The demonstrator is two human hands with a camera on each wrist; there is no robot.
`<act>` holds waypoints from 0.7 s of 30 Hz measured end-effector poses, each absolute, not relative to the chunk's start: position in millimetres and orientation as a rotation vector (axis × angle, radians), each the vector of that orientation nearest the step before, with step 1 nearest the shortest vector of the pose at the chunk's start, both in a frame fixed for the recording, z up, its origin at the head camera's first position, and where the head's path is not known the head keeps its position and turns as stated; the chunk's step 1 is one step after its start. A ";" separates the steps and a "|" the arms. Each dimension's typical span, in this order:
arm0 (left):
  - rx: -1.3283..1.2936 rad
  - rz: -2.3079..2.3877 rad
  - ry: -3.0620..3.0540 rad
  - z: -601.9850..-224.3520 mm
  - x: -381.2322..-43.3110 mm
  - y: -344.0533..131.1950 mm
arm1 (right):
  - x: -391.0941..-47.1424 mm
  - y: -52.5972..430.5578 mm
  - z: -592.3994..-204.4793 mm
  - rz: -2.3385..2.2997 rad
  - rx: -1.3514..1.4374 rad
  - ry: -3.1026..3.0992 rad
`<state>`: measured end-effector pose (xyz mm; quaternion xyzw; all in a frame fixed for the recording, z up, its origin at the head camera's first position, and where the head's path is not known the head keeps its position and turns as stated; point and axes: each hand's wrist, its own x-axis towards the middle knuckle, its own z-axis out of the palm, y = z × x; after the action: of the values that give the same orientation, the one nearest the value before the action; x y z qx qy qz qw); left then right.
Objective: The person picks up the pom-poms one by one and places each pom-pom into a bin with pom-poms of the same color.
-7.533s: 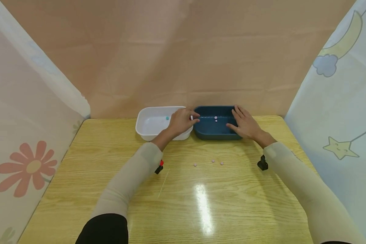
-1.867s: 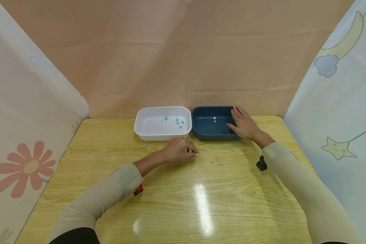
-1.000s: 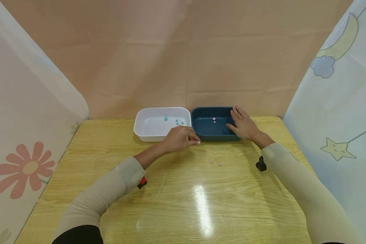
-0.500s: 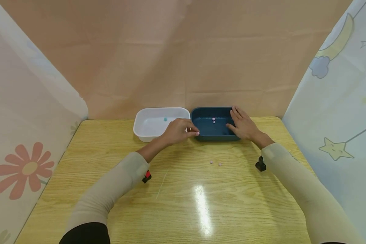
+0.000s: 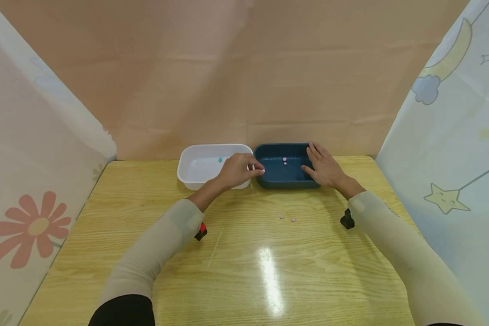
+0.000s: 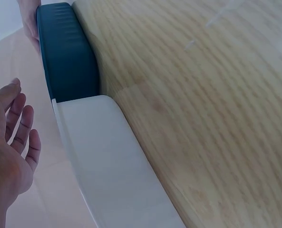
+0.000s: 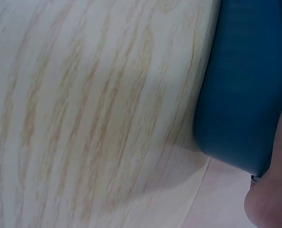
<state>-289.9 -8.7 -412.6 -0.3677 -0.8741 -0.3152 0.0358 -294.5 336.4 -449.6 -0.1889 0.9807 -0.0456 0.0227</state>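
My left hand (image 5: 237, 171) pinches a small pink bead (image 5: 263, 170) between thumb and forefinger, over the left end of the dark blue tub (image 5: 287, 184). In the left wrist view that hand (image 6: 7, 152) hangs above the tubs' rims, the bead hardly visible. My right hand (image 5: 325, 167) rests with fairly straight fingers on the tub's right end; the right wrist view catches only its edge (image 7: 274, 190). Two pink beads (image 5: 284, 159) lie inside the blue tub. Beside it stands a white tub (image 5: 189, 170) with a teal bead (image 5: 220, 160) showing; my left hand covers part of it.
Two more pink beads, a left one (image 5: 281, 217) and a right one (image 5: 293, 220), lie on the wooden table (image 5: 236, 280) in front of the blue tub. An orange-brown sheet (image 5: 244, 90) rises behind the tubs, with printed panels at both sides.
My left hand picked a pink bead off the table, then rose away from me to the blue tub's left end. Several teal beads seen earlier in the white tub are now hidden. The right hand stays put.
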 end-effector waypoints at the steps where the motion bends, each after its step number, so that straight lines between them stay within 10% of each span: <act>1: -1.120 -0.969 -2.691 -412.0 -290.6 -8.0 | -294.7 336.4 -449.8 -0.141 -0.583 3.037; 21: -0.947 -0.987 -2.731 -410.7 -313.1 11.0 | -295.2 336.9 -451.3 -0.193 -0.585 3.051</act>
<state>-313.1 11.0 -410.7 -0.3096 -0.8933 -0.3229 0.0433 -295.2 336.9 -451.3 -0.1879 0.9801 -0.0622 0.0144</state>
